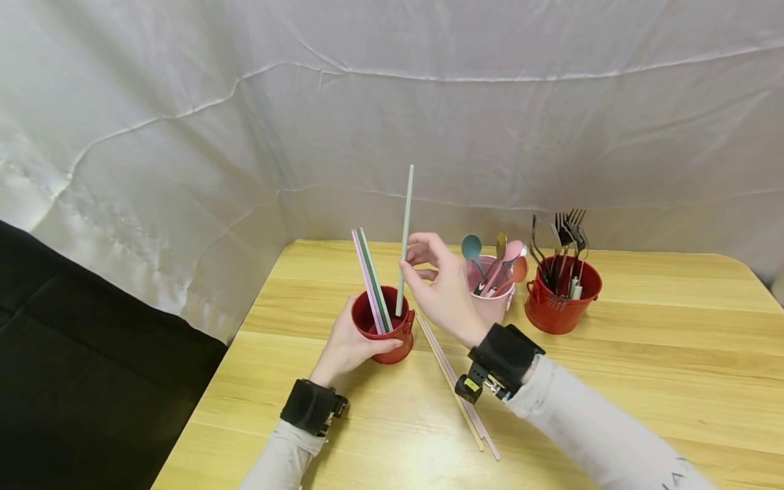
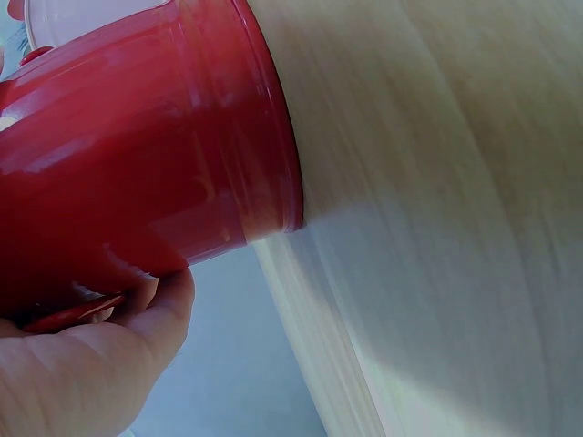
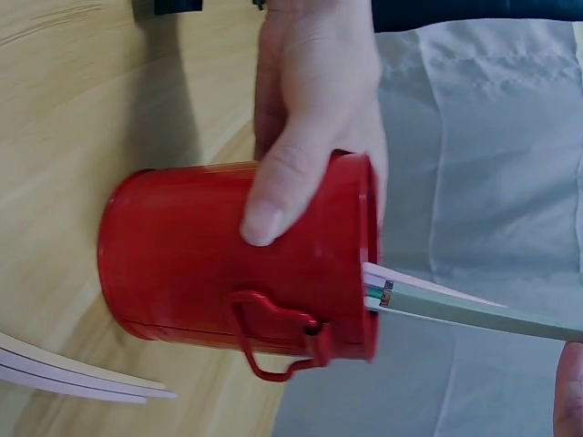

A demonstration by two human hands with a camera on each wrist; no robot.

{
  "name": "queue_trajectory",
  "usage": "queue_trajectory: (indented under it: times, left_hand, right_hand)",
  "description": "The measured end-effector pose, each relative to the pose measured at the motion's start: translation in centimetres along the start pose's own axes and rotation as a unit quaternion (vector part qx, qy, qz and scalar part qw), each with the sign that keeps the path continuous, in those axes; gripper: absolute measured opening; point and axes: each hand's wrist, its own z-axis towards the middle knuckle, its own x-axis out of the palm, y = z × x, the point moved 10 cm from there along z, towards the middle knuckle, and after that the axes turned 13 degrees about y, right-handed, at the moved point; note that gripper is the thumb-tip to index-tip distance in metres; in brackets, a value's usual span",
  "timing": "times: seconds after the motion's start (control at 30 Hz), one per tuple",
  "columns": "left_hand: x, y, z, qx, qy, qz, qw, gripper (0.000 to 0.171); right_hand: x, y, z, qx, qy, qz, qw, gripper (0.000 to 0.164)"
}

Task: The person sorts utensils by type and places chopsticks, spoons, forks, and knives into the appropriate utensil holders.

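Observation:
My left hand [image 1: 350, 348] grips a small red metal bucket [image 1: 397, 351] around its side, the thumb across the front near the rim. Several chopsticks [image 1: 369, 286], pink, dark green and pale, lean inside it toward the left. Above the bucket's right side, my right hand [image 1: 444, 289] pinches a pale green chopstick [image 1: 406, 224] between thumb and fingers. That chopstick stands nearly upright, its lower end at the bucket's mouth. In the right wrist view, its patterned end [image 3: 386, 293] overlaps the rim beside the other chopsticks. Loose pink and yellowish chopsticks [image 1: 456, 388] lie on the table below my right hand.
Behind my right hand stands a pink bucket [image 1: 490, 309] with several coloured spoons [image 1: 499, 265]. Farther right is another red bucket [image 1: 560, 317] holding forks [image 1: 566, 235]. The wooden table [image 1: 661, 354] meets a pale fabric curtain [image 1: 490, 136] at the back and left.

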Motion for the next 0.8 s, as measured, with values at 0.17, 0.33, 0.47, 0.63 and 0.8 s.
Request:
queue_trajectory:
  times: [0.17, 0.33, 0.47, 0.63, 0.8]
  left_hand:
    - [0.0, -0.1, 0.0, -0.001, -0.001, 0.005, 1.0000, 0.088]
    - [-0.1, -0.3, -0.1, -0.005, -0.003, 0.011, 0.9999, 0.087]
    - [-0.1, -0.5, -0.2, -0.007, -0.005, 0.013, 0.9999, 0.087]
    - [-0.1, 0.7, 0.2, 0.001, -0.012, 0.015, 0.9998, 0.088]
    - [-0.2, 3.2, 0.7, -0.005, -0.023, 0.034, 0.9991, 0.090]
  right_hand:
    - [0.9, -2.9, 0.0, 0.013, 0.008, -0.003, 1.000, 0.027]
    - [1.6, -5.6, -0.3, 0.031, 0.020, -0.005, 0.999, 0.027]
    - [1.9, -6.3, -0.4, 0.040, 0.033, -0.013, 0.999, 0.026]
    - [1.9, -6.8, -0.6, 0.058, 0.042, -0.035, 0.997, 0.024]
    - [1.8, -7.0, -1.0, 0.059, 0.043, -0.042, 0.996, 0.021]
